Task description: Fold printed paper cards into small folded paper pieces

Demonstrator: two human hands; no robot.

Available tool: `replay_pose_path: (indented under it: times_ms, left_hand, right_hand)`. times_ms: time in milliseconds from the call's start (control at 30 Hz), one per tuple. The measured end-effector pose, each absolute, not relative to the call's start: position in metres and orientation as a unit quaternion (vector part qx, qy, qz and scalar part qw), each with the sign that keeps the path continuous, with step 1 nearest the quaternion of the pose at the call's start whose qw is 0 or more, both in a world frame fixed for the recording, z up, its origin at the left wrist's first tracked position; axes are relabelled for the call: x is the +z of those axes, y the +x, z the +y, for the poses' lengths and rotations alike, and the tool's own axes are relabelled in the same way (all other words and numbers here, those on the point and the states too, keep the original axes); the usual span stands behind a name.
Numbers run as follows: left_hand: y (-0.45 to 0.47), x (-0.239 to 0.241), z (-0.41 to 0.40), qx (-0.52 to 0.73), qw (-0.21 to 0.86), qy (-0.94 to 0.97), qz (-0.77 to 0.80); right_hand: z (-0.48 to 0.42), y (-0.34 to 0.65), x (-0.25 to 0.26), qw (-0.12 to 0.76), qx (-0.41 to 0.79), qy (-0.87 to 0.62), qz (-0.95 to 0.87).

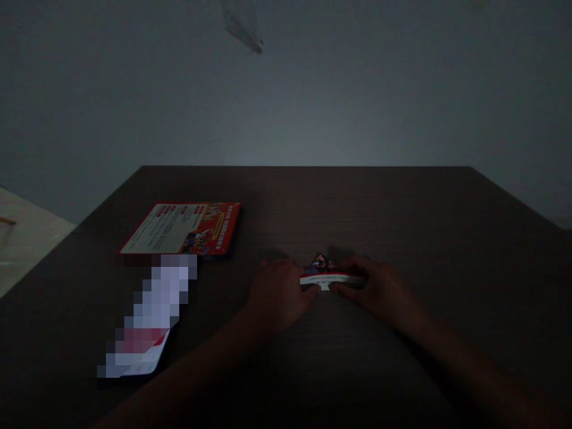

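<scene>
The left hand (277, 295) and right hand (379, 289) pinch a folded printed paper (328, 277) between them at the table (313, 208), covering its ends. Its small print is illegible in dim light. Pixelation obscures most of a bright flat object (152, 316) leftward.

A folded printed paper (325, 278) lies low near the middle of the dark wood-grain tabletop (357, 214), its long side running crosswise and both ends covered from view. Its near side is a narrow white band edged in red with a line of small lettering, and behind this rises a dark, multicoloured pointed flap. The dim light leaves the exact fold hard to read, though it seems doubled into layers.
</scene>
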State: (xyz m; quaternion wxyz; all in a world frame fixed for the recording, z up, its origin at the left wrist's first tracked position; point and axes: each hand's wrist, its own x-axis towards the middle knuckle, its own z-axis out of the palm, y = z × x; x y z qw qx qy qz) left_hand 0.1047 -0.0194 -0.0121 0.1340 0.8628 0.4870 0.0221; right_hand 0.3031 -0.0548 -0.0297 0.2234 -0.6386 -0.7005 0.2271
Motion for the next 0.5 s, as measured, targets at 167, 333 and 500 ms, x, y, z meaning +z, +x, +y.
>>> replay_pose_path:
  times_ms: [167, 333, 500]
  left_hand:
    - [0.1027, -0.0087, -0.0175, 0.001, 0.144, 0.863, 0.485]
    - [0.1000, -0.0059, -0.0141, -0.033, 0.156, 0.855, 0.493]
    - [0.0966, -0.0034, -0.0108, -0.049, 0.157, 0.852, 0.497]
  right_hand:
    - [-0.0548, 0.3055, -0.0292, 0.230, 0.232, -0.633, -0.702]
    - [-0.0543, 0.3073, -0.0286, 0.213, 0.242, -0.654, -0.685]
    - [-0.0546, 0.3104, -0.0259, 0.196, 0.267, -0.665, -0.669]
